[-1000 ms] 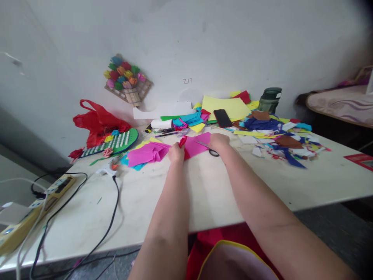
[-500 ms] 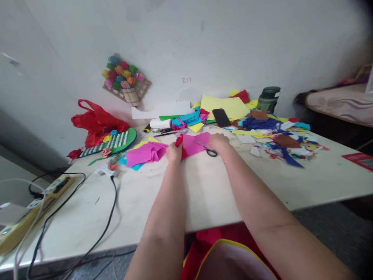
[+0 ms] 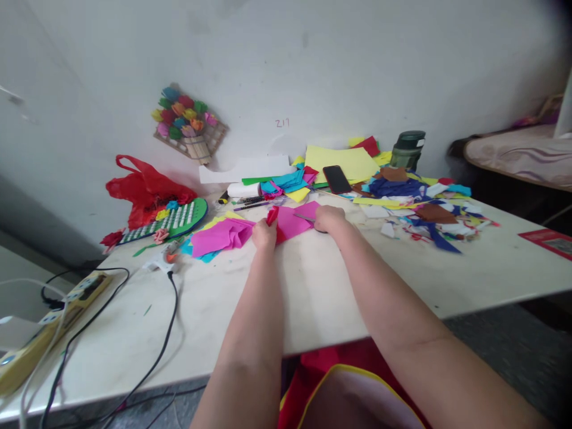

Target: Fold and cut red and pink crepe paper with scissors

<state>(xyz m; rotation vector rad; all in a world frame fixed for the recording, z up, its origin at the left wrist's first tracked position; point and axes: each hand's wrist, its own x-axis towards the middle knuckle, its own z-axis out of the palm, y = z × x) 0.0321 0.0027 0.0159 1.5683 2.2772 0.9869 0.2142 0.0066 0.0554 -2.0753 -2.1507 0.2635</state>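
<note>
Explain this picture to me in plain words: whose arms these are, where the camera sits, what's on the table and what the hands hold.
The camera is worn on a person's head, looking forward and down, so the two bare arms are that person's own. The left hand pinches a small red paper piece. The right hand rests on scissors, whose blades lie over a pink paper sheet. On the pale table lie coloured paper scraps, a black phone, a red plastic bag and a power strip with cables.

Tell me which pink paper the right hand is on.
The flat pink sheet between both hands, under the right hand; the crumpled pink one lies untouched further left.
</note>
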